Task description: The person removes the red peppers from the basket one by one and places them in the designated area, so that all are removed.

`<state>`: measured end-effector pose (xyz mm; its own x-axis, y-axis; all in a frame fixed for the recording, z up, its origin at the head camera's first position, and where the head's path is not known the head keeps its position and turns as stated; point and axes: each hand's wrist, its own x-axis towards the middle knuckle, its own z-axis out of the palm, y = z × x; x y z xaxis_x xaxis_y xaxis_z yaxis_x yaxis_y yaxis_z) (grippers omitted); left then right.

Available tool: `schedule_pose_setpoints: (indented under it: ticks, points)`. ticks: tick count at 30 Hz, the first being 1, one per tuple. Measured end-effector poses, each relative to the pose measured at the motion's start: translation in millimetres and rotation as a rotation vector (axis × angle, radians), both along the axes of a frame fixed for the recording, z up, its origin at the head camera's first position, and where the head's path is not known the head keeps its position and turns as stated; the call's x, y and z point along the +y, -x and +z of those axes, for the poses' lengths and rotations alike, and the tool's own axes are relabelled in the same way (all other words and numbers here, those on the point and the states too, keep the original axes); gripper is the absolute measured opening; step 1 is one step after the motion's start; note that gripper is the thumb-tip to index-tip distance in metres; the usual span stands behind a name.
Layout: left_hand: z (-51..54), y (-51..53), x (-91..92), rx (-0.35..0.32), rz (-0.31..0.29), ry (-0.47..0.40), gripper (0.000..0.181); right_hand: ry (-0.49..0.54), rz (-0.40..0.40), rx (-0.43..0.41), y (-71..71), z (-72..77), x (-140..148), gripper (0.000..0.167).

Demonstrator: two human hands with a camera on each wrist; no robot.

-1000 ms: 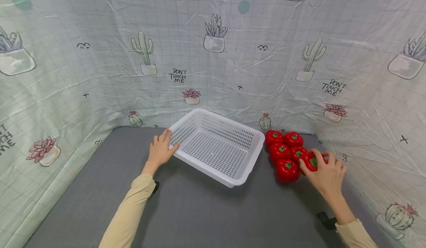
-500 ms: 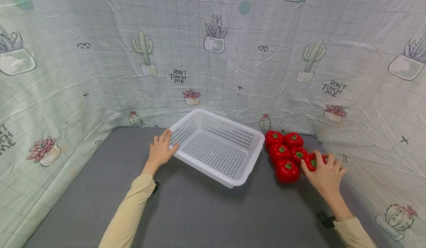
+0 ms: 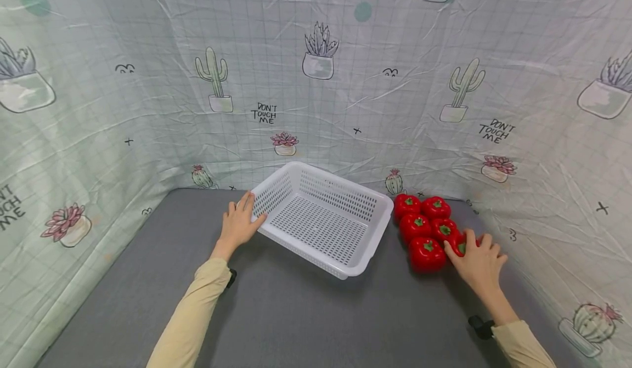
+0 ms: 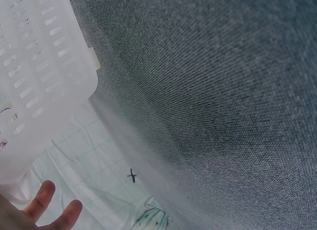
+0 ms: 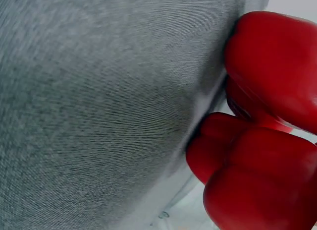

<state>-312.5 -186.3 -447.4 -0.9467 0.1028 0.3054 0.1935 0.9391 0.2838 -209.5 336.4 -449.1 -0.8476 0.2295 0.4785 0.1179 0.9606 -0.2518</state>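
In the head view, my left hand [image 3: 238, 224] rests on the near-left corner of a white perforated plastic basket [image 3: 323, 257], thumb and forefinger spread along its rim. Two straight fingers [image 4: 63, 217] stand off the basket's outer wall in the left wrist view. At the right, my right hand [image 3: 478, 262] grips a red bell pepper [image 3: 461, 247], fingers bent over its far side and thumb at its left. Most of that pepper is hidden by the hand. Several other red bell peppers [image 3: 427, 255] stand close together just left of it, green stems up.
The basket stands on a grey cloth-covered table [image 3: 296, 318], its inside bare. A printed cactus-pattern curtain [image 3: 316, 110] hangs behind and along both sides. Large red peppers [image 5: 277, 66] fill the right of the right wrist view.
My right hand has moved slightly down with the pepper, nearer the table, and more of the pepper is hidden now. My left hand and the basket have stayed in place.
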Motion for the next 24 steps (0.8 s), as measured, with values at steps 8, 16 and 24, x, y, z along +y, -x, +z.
schedule_pose_setpoints:
  ticks: [8,16,24]
  points:
    - [0.5,-0.8,0.0,0.004,-0.004,0.005,0.073,0.033,-0.009,-0.083,5.5,-6.2,7,0.049]
    - [0.3,-0.8,0.7,0.002,-0.001,0.001,0.073,0.069,0.034,-0.151,5.7,-10.3,13,0.049]
    - [0.6,-0.5,0.5,-0.006,0.006,0.006,0.073,0.093,0.083,-0.245,6.0,-14.3,16,0.060]
